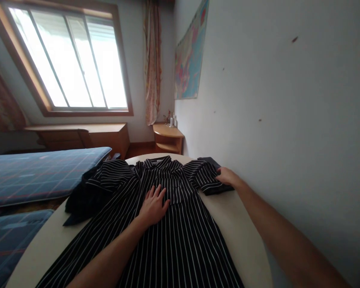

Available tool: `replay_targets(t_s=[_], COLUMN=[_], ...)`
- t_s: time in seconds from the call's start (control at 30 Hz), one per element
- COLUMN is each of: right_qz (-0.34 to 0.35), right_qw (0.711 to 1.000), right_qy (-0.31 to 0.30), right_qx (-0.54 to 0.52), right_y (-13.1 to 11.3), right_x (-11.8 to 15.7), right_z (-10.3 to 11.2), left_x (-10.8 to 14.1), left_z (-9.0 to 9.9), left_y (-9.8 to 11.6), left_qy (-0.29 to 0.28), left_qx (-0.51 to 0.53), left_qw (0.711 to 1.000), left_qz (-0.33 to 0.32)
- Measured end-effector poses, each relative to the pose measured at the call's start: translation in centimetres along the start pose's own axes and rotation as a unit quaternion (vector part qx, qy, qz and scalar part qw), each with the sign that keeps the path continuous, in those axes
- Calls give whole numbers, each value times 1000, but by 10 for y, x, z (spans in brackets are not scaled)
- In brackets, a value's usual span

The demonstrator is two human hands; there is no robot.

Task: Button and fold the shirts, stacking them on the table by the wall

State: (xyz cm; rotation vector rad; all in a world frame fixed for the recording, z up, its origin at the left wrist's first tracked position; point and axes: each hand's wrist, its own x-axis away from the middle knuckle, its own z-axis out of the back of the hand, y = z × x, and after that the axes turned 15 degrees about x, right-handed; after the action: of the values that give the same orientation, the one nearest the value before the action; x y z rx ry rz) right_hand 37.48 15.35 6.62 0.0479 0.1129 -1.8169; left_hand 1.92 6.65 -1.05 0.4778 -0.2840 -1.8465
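A black shirt (pixel 174 224) with white stripes lies spread on a round pale table (pixel 246 240), collar (pixel 157 161) at the far side. My left hand (pixel 154 205) rests on the shirt's chest, fingers spread and palm down. At the far right, the fingers of my right hand (pixel 226 176) are closed on the hem of the right-side sleeve (pixel 204 176). The fingertips are partly hidden by the cloth. The left-side sleeve (pixel 115 173) lies over a dark bundle of cloth (pixel 84 200). A dark grey flat item (pixel 209 161) shows behind the right-side sleeve.
Blue plaid mattresses (pixel 48 174) stand to the left of the table. A white wall (pixel 288 100) runs close along the right side. Beyond the table are a small corner shelf (pixel 168 131), a wooden desk (pixel 108 128) and a window (pixel 72 60).
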Motion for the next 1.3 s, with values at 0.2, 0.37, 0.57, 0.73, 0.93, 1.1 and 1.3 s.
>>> replay_targets(t_s=[0.2, 0.37, 0.57, 0.73, 0.93, 1.1, 1.3], right_qz=[-43, -120, -171, -159, -149, -55, 62], right_qw=[993, 932, 839, 836, 937, 982, 992], right_qy=[88, 286, 439, 458, 267, 146, 108], right_qx=[-60, -188, -271, -255, -171, -104, -3], right_y=[27, 50, 54, 50, 47, 2, -73], right_x=[-28, -40, -30, -13, -8, -2, 0], right_z=[35, 65, 78, 80, 57, 31, 7], left_x=[-1, 0, 4, 6, 7, 6, 5], left_z=[-1, -2, 1, 7, 8, 4, 2], left_y=[0, -2, 3, 8, 12, 12, 9], left_qy=[0, 0, -9, 10, 34, 27, 13], left_qx=[5, 13, 23, 40, 28, 43, 57], left_qw=[1000, 1000, 999, 997, 996, 996, 996], left_qz=[-2, -16, -37, -58, -81, -74, -63])
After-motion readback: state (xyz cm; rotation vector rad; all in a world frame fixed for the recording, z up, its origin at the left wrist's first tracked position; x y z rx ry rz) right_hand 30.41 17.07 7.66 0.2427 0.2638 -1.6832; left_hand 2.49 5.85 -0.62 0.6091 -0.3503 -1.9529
